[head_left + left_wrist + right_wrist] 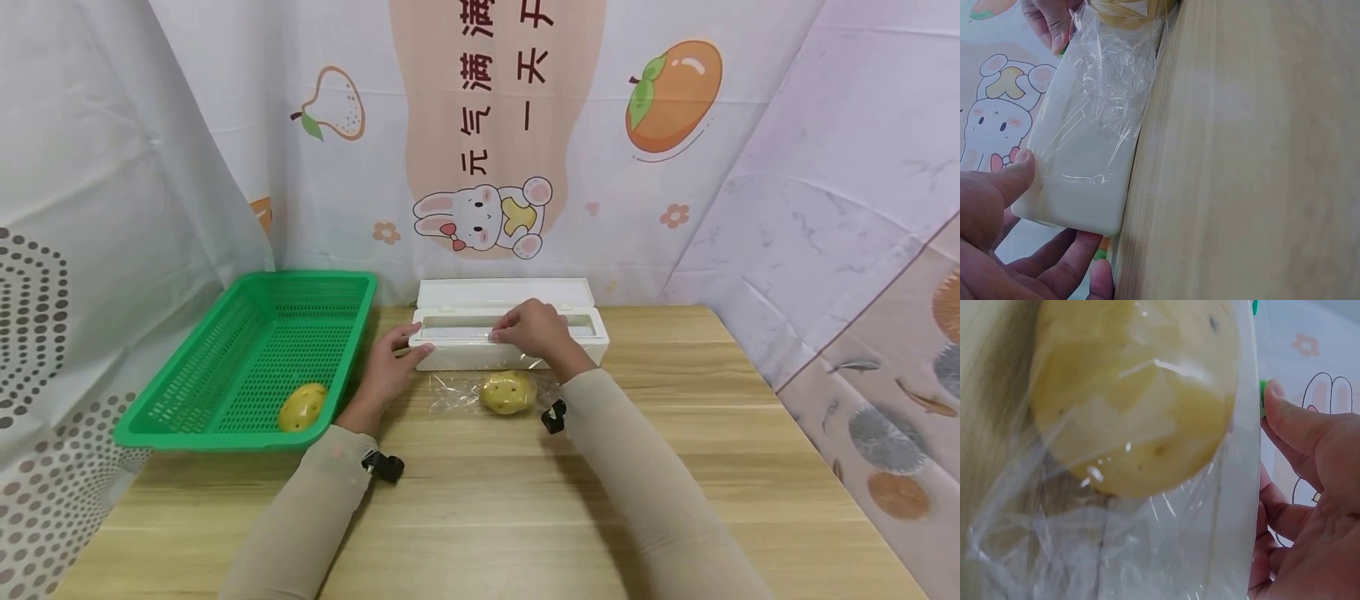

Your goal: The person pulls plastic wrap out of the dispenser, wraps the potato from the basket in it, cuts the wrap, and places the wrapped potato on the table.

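A long white cling film dispenser [480, 357] lies on the table with its lid [506, 293] raised behind it. My left hand [388, 364] grips its left end, thumb on the front and fingers around the end. Over the dispenser's front edge, my right hand [534, 327] pinches a small green piece [1264, 397] with thumb and fingertips. Clear film [1107, 81] hangs down the front and lies crumpled on the table. A yellow potato [507, 392] sits under that film, just in front of the dispenser, and fills much of the right wrist view.
At the left stands a green plastic basket [352, 350], with another potato [302, 407] in its near right corner. A printed curtain [337, 192] hangs close behind the dispenser. The wooden table [480, 517] extends toward me and to the right.
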`<state>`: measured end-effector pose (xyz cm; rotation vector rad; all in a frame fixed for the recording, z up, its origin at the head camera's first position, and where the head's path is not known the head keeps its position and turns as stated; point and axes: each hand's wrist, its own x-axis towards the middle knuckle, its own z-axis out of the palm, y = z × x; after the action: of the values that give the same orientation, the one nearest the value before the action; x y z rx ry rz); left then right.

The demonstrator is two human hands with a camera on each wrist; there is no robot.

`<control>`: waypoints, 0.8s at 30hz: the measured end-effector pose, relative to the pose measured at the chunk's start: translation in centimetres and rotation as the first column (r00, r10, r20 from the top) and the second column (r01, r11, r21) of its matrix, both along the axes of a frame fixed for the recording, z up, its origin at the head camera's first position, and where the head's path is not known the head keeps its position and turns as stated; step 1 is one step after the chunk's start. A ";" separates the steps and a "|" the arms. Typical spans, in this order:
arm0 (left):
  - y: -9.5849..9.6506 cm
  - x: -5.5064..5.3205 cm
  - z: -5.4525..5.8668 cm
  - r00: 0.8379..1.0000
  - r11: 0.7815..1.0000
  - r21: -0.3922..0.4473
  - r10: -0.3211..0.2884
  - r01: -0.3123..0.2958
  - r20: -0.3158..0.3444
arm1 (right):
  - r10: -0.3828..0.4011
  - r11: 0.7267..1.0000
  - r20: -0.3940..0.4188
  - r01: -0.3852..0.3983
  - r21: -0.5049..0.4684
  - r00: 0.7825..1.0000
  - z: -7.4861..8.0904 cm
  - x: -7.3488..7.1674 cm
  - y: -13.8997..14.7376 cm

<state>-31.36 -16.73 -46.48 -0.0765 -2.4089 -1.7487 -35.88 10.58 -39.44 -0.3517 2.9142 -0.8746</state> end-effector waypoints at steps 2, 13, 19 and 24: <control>0.0 0.0 0.0 1.000 1.000 0.002 -0.001 0.001 -0.002 | 0.003 1.000 -0.001 -0.003 0.005 1.000 0.0 0.0 0.3; 0.0 -0.1 0.0 1.000 1.000 0.006 -0.011 0.011 0.005 | 0.012 1.000 0.001 -0.012 -0.010 1.000 0.0 0.0 1.9; 0.0 0.1 0.2 1.000 1.000 0.008 -0.008 0.008 0.019 | 0.017 0.999 -0.023 -0.016 0.038 1.000 0.2 0.0 2.5; 0.1 0.1 0.3 1.000 1.000 -0.002 -0.005 0.005 0.016 | 0.034 0.997 -0.045 -0.031 0.063 0.998 0.4 0.0 2.8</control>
<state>-31.23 -16.68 -46.23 -0.0693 -2.4242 -1.7559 -35.85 13.42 -39.02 -0.4191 2.9606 -0.7789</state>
